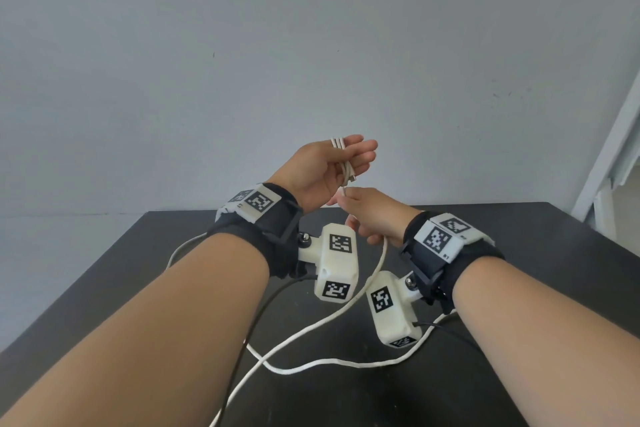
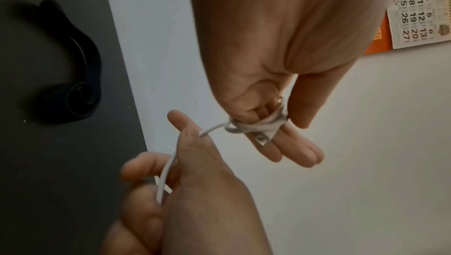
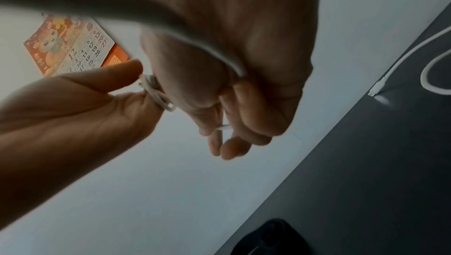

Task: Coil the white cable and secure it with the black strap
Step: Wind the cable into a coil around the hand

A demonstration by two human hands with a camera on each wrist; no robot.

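My left hand (image 1: pixel 329 170) is raised with its palm toward me. A few turns of the white cable (image 1: pixel 341 146) are wound round its fingers, and the thumb (image 2: pixel 310 93) pins them, with a connector end (image 2: pixel 263 138) sticking out. Just below, my right hand (image 1: pixel 370 215) grips the running cable (image 2: pixel 165 170) in curled fingers. From there the cable drops to the table and lies in loose loops (image 1: pixel 318 363). The black strap (image 2: pixel 73 78) lies curled on the table, apart from both hands.
The black table (image 1: pixel 519 253) reaches to a pale wall. The cable's far connector (image 3: pixel 377 87) lies near the table's edge. A calendar (image 2: pixel 415 8) hangs on the wall. Thin black wires run from the wrist cameras (image 1: pixel 336 263) across the table.
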